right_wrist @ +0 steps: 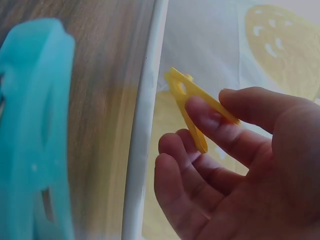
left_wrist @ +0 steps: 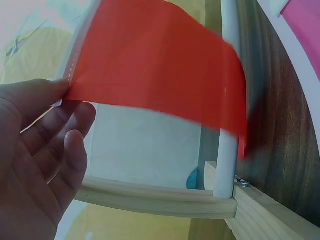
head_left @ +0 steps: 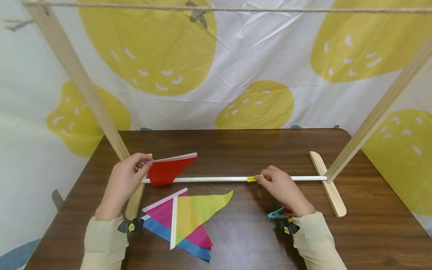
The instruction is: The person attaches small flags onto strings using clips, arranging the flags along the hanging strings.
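Observation:
My left hand pinches a red pennant flag by the end of its white top band, and the cloth hangs down in front of the white rod. In the left wrist view the thumb and fingers grip the corner of the red cloth. My right hand holds a yellow clothespin between thumb and fingers, close over the white rod. Pink, yellow and blue pennants lie overlapping on the table between the hands.
A wooden frame with a left post and right post stands on feet, with a twine line strung across its top. Teal and red clothespins are by the right wrist. A lemon-print curtain hangs behind the table.

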`<control>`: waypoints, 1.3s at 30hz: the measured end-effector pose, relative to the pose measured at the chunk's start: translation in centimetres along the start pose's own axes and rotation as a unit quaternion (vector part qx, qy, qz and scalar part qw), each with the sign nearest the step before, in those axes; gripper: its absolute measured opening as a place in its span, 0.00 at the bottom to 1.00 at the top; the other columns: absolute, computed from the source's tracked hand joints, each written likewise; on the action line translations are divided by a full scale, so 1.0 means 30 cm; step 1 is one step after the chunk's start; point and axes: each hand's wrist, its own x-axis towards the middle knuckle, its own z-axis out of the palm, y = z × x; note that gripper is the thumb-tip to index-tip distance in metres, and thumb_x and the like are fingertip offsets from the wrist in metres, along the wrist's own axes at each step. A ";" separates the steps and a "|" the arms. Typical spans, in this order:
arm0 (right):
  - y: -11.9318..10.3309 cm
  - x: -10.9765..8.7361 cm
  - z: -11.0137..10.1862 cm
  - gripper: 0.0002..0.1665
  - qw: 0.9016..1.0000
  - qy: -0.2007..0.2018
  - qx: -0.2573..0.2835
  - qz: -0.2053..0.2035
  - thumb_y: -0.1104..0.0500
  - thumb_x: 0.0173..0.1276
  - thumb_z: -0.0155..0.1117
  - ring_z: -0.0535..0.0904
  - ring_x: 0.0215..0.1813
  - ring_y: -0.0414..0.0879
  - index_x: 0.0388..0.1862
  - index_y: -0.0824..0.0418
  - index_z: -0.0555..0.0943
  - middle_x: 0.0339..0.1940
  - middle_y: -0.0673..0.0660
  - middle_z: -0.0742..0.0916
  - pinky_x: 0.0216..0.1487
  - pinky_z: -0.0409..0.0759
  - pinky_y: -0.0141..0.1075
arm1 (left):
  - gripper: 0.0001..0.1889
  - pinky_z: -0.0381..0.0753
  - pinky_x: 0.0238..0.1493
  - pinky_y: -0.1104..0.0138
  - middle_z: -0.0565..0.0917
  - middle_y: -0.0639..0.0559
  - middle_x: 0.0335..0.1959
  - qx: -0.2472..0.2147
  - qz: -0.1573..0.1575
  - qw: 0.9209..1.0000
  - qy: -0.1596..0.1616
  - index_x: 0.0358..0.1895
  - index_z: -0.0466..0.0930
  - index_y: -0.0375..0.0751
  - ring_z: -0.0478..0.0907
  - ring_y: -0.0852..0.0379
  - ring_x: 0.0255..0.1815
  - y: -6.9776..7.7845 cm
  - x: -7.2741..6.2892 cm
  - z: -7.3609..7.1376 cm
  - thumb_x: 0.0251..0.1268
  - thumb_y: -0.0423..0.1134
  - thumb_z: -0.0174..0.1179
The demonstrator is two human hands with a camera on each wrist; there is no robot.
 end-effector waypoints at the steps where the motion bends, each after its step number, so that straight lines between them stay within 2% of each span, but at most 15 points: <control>1: -0.001 0.001 -0.002 0.15 1.000 0.003 0.001 0.000 0.46 0.65 0.53 0.69 0.28 0.42 0.25 0.52 0.79 0.28 0.46 0.75 0.31 0.66 0.36 | 0.11 0.76 0.30 0.64 0.80 0.53 0.33 0.001 0.005 1.000 0.006 0.44 0.77 0.47 0.73 0.56 0.32 0.000 0.000 -0.001 0.58 0.42 0.59; 7: -0.010 0.005 -0.004 0.11 1.000 0.009 0.006 0.003 0.49 0.64 0.53 0.71 0.32 0.41 0.30 0.51 0.80 0.34 0.46 0.77 0.34 0.69 0.37 | 0.10 0.75 0.30 0.64 0.80 0.54 0.30 0.006 0.024 0.999 0.027 0.42 0.78 0.47 0.72 0.57 0.30 0.002 -0.001 -0.008 0.57 0.40 0.59; 14: -0.016 0.004 -0.002 0.11 1.000 0.012 0.014 -0.004 0.50 0.64 0.54 0.72 0.35 0.41 0.32 0.54 0.80 0.36 0.46 0.77 0.36 0.70 0.38 | 0.10 0.75 0.29 0.66 0.80 0.55 0.30 0.006 0.014 1.000 0.024 0.43 0.79 0.48 0.72 0.58 0.30 -0.001 -0.005 -0.009 0.56 0.41 0.60; 23: -0.033 0.011 0.003 0.10 0.997 0.019 0.068 -0.015 0.48 0.63 0.56 0.75 0.42 0.41 0.34 0.51 0.80 0.38 0.43 0.78 0.41 0.75 0.41 | 0.10 0.75 0.28 0.65 0.78 0.56 0.30 0.009 0.024 0.998 0.049 0.42 0.79 0.48 0.71 0.59 0.28 -0.005 -0.005 -0.011 0.55 0.40 0.61; 32: -0.021 -0.004 0.003 0.08 0.997 0.051 0.060 -0.016 0.48 0.62 0.58 0.76 0.42 0.42 0.33 0.49 0.80 0.40 0.45 0.78 0.40 0.76 0.40 | 0.12 0.75 0.27 0.67 0.78 0.57 0.32 -0.009 0.017 0.999 0.036 0.44 0.78 0.50 0.71 0.59 0.29 0.010 0.009 0.025 0.55 0.40 0.62; 39: -0.020 -0.002 0.018 0.09 0.996 0.065 0.062 -0.003 0.50 0.63 0.57 0.75 0.42 0.43 0.34 0.52 0.80 0.43 0.47 0.77 0.39 0.75 0.40 | 0.12 0.76 0.29 0.66 0.78 0.57 0.33 -0.020 0.011 0.999 0.036 0.44 0.78 0.50 0.71 0.59 0.31 0.008 0.012 0.028 0.55 0.41 0.61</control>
